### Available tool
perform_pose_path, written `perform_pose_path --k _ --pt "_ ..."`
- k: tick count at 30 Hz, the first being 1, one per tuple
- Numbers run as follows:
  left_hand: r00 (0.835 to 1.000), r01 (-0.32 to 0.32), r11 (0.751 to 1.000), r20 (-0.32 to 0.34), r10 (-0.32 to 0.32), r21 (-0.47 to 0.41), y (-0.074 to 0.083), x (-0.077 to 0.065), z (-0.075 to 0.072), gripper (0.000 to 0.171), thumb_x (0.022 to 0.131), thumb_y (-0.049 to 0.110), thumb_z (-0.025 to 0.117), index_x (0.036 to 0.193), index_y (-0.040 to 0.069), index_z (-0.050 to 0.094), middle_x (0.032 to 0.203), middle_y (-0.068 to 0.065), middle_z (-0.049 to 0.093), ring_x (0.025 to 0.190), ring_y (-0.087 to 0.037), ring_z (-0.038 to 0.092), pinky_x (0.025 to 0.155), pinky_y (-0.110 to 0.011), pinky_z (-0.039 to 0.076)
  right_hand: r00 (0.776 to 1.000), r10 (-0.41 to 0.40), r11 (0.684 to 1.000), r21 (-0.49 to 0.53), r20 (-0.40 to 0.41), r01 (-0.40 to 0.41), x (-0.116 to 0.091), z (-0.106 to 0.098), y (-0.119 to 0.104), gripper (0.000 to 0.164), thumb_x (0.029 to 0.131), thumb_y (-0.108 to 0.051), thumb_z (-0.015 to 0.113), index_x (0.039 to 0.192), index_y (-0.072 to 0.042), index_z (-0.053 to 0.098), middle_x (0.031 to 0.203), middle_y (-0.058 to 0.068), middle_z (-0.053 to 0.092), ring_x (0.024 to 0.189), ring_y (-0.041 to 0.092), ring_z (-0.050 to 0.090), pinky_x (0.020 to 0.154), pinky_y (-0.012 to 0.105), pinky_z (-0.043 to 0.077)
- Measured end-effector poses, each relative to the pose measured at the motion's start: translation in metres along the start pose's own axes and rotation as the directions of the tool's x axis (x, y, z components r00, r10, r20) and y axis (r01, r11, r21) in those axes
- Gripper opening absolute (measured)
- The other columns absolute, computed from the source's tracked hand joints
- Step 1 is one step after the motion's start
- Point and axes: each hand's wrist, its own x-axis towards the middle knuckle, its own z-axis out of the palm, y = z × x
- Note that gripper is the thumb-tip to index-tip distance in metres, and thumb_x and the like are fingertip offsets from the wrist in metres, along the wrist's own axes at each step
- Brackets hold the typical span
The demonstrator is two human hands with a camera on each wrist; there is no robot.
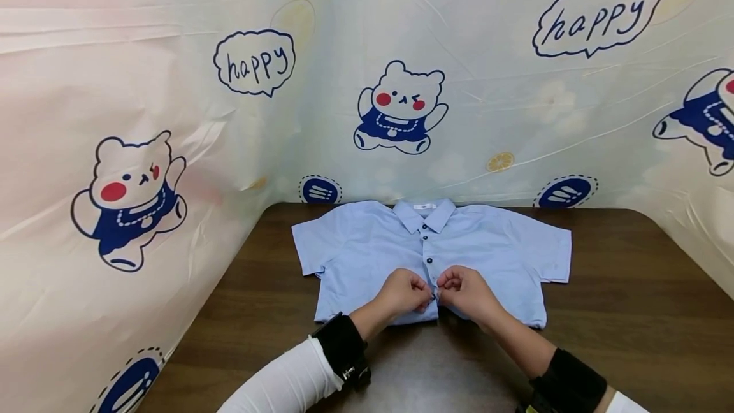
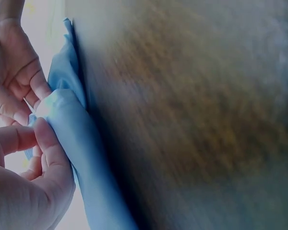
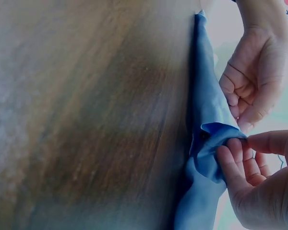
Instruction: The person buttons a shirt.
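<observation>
A light blue short-sleeved shirt (image 1: 367, 241) lies front up, its collar away from me and its lower part folded under at the near edge. Dark buttons run down the front placket; one button (image 1: 429, 260) shows just above my hands. My left hand (image 1: 406, 292) pinches the placket edge between thumb and forefinger, also seen in the left wrist view, where the left hand (image 2: 31, 182) is in front. Close beside it, my right hand (image 1: 467, 293) pinches the other placket edge. In the right wrist view the cloth bunches at the right hand's fingertips (image 3: 226, 155).
The shirt rests on a dark brown wooden table (image 1: 619, 298). Behind and at both sides hangs a pale curtain (image 1: 487, 101) printed with bears and the word "happy", meeting the table's far edge. Black wrist straps (image 1: 341, 340) with cameras sit on both forearms.
</observation>
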Motion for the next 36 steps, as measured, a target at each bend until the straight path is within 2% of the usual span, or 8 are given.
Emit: perform_pose_path --k 6,9,13,18,24,29,31,36 --pt "0.997 -0.055 0.998 -0.046 0.055 -0.003 0.001 -0.001 0.003 0.01 0.083 -0.007 0.064 0.075 -0.001 0.067 0.058 0.0 0.06 0.05 -0.008 0.054 0.049 -0.019 0.042 0.999 -0.043 0.999 -0.005 0.014 0.043 0.004 -0.002 0.002 0.014 0.083 0.003 0.068 0.093 0.005 0.059 0.082 0.007 0.061 0.074 0.016 0.057 0.066 0.025 0.048" --pt "0.994 -0.09 0.996 -0.066 0.09 0.009 0.001 -0.001 0.003 0.011 0.084 -0.007 0.064 0.075 -0.001 0.066 0.058 0.0 0.059 0.051 -0.007 0.053 0.048 -0.018 0.038 0.999 -0.047 0.998 0.035 0.013 0.046 0.005 -0.001 0.002 0.019 0.082 0.005 0.067 0.097 0.006 0.057 0.085 0.01 0.061 0.075 0.016 0.059 0.067 0.024 0.05" --pt "0.994 -0.1 0.994 -0.037 0.098 -0.043 0.0 0.0 0.004 0.012 0.086 -0.008 0.062 0.075 -0.004 0.064 0.057 0.001 0.055 0.051 -0.008 0.052 0.048 -0.018 0.038 1.0 -0.017 0.997 0.069 -0.023 0.018 0.005 0.001 0.004 0.024 0.078 0.009 0.067 0.099 0.008 0.054 0.086 0.012 0.062 0.074 0.017 0.061 0.065 0.023 0.051" --pt "0.997 -0.082 0.989 -0.016 0.08 -0.122 -0.004 0.0 0.005 0.008 0.086 -0.01 0.062 0.079 -0.008 0.064 0.057 0.001 0.052 0.051 -0.008 0.051 0.05 -0.019 0.04 0.998 -0.022 0.999 -0.025 -0.066 0.02 0.004 0.003 0.005 0.021 0.078 0.009 0.07 0.095 0.004 0.059 0.083 0.008 0.064 0.075 0.017 0.063 0.066 0.023 0.051" --pt "0.996 -0.022 0.979 -0.089 0.004 -0.203 -0.003 0.0 0.008 0.007 0.084 -0.01 0.064 0.079 -0.007 0.066 0.062 -0.003 0.06 0.053 -0.009 0.058 0.055 -0.024 0.053 0.989 -0.106 0.986 -0.138 -0.104 0.091 0.003 0.005 0.004 0.017 0.076 0.008 0.071 0.089 0.0 0.063 0.078 0.003 0.066 0.072 0.015 0.064 0.066 0.023 0.052" --pt "0.99 0.027 0.947 -0.124 -0.07 -0.321 0.0 -0.002 0.01 0.014 0.085 0.001 0.059 0.078 -0.008 0.067 0.063 -0.007 0.063 0.052 -0.012 0.061 0.057 -0.03 0.057 0.975 -0.189 0.962 -0.221 -0.114 0.161 0.001 0.007 0.004 0.018 0.073 0.007 0.072 0.084 -0.004 0.062 0.076 0.003 0.066 0.069 0.013 0.063 0.064 0.023 0.052" --pt "0.989 0.025 0.94 -0.131 -0.074 -0.34 0.001 -0.003 0.01 0.015 0.085 0.003 0.063 0.076 -0.008 0.067 0.063 -0.008 0.064 0.052 -0.013 0.062 0.057 -0.031 0.057 0.972 -0.203 0.956 -0.239 -0.116 0.171 0.0 0.008 0.004 0.019 0.073 0.007 0.072 0.083 -0.005 0.062 0.076 0.003 0.066 0.069 0.012 0.063 0.064 0.023 0.051" --pt "0.987 0.0 0.957 -0.155 -0.047 -0.291 0.0 -0.003 0.009 0.009 0.083 -0.003 0.069 0.075 -0.007 0.066 0.066 -0.01 0.064 0.051 -0.012 0.062 0.056 -0.03 0.056 0.971 -0.209 0.956 -0.234 -0.114 0.178 -0.002 0.009 0.003 0.02 0.073 0.007 0.073 0.083 -0.006 0.062 0.077 0.001 0.066 0.07 0.011 0.063 0.064 0.023 0.052"
